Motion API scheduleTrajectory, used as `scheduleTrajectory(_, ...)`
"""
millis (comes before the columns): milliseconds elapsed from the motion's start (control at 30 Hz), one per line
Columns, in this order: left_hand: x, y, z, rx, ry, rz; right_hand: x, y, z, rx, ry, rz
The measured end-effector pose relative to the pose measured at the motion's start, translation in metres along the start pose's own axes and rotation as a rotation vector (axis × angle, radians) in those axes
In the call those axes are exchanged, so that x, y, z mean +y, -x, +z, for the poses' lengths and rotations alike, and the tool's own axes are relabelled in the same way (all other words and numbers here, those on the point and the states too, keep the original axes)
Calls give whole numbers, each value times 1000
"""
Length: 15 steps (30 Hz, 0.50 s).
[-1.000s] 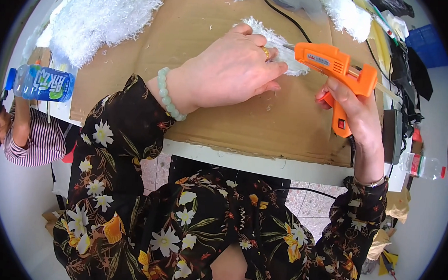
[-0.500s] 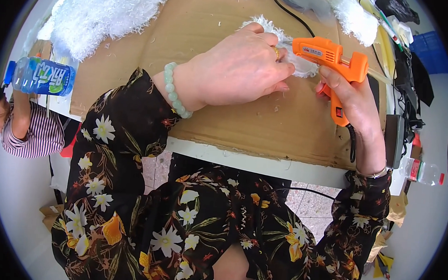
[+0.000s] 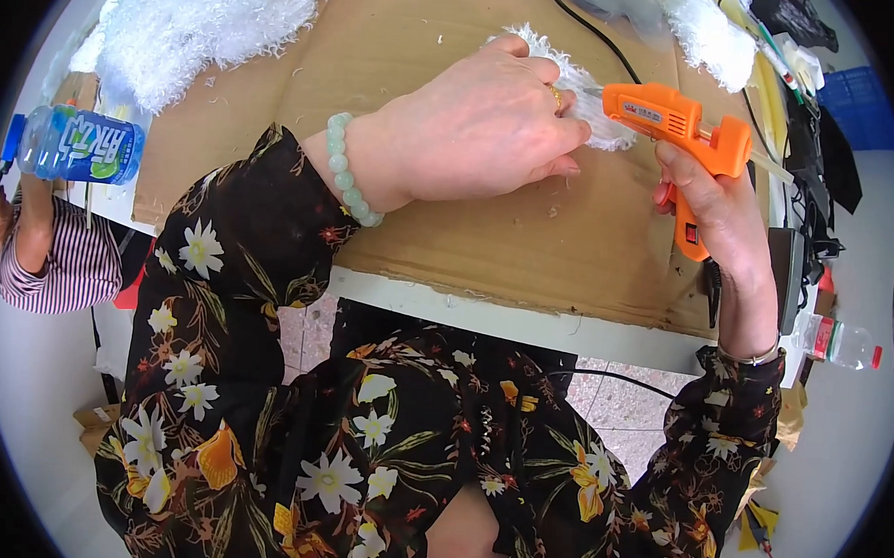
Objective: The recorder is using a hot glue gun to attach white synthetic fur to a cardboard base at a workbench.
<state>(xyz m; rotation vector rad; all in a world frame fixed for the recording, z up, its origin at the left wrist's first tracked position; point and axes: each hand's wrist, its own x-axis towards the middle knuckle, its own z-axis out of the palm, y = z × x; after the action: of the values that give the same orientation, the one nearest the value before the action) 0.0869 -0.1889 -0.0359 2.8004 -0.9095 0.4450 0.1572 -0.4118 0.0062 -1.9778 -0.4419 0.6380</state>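
Observation:
My left hand is closed at the near-left edge of a small white fluffy fabric piece on the cardboard. Its fingers bend over the piece, and their tips are hidden behind the hand. In my right hand is an orange hot glue gun, held by its handle with the fingers wrapped round it. The nozzle points left, over the fluffy piece and close to my left fingers. Whether the nozzle touches the fabric I cannot tell.
A large white fluffy heap lies at the back left, another fluffy bundle at the back right. A blue-labelled bottle lies at the left edge. A black cable crosses the cardboard. Another person is at far left.
My right hand and the glue gun have shifted slightly right and down, drawing the nozzle a little away from my left fingers. My left hand has hardly moved.

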Motion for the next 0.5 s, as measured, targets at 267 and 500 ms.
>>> scheduleTrajectory(267,1,-1,-1,-6,-2,0,3,7,-10,4,56,12)
scheduleTrajectory(500,-2,-1,7,166,-12,48,6,13,-21,47,84,29)
